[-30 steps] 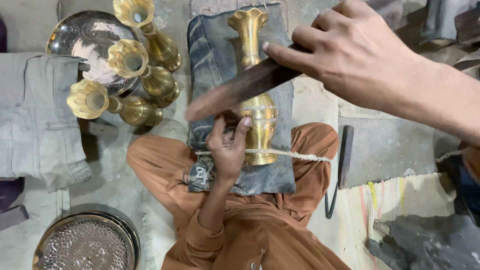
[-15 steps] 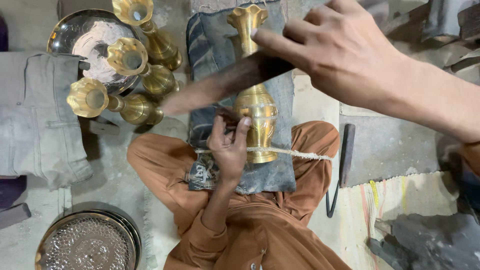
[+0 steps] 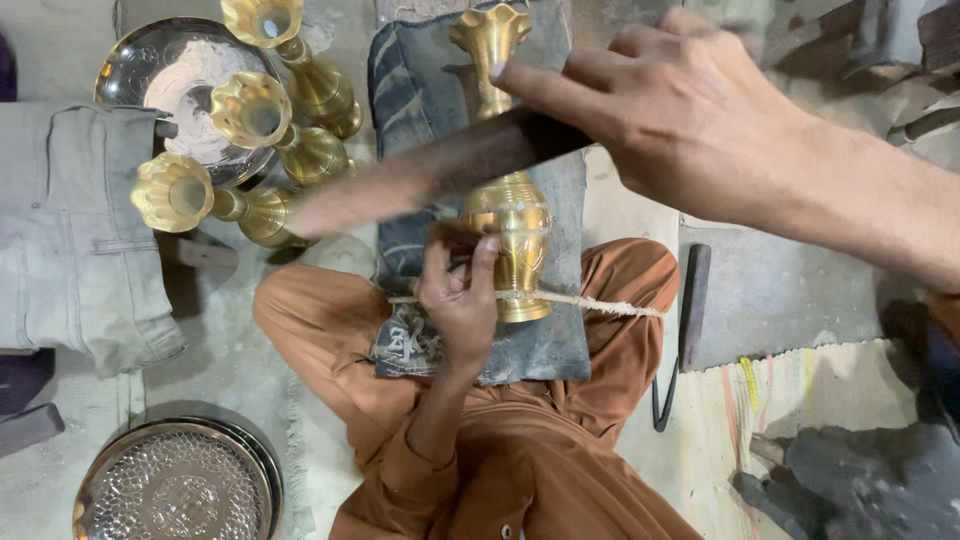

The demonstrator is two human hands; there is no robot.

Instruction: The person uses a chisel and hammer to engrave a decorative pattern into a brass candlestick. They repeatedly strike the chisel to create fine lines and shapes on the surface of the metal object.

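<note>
A brass vase [image 3: 515, 235] lies lengthwise on a blue denim pad [image 3: 420, 90] across my lap, bound down by a pale cord [image 3: 610, 304]. My left hand [image 3: 458, 300] rests against the vase's belly, its fingers pinched around a small dark tool [image 3: 457, 264] pressed to the metal. Raised above the vase, my right hand [image 3: 690, 115] grips a dark wooden stick [image 3: 450, 168]. The stick slants down to the left and its far end is blurred.
Three more brass vases [image 3: 250, 110] lie at upper left against a shiny metal tray [image 3: 160, 75]. Folded grey cloth [image 3: 70, 240] sits at left, an embossed round plate [image 3: 175, 490] at lower left, a dark iron bar [image 3: 692, 305] at right.
My right hand has swung the wooden stick leftward and lower over the vase. My left hand stays put on the vase.
</note>
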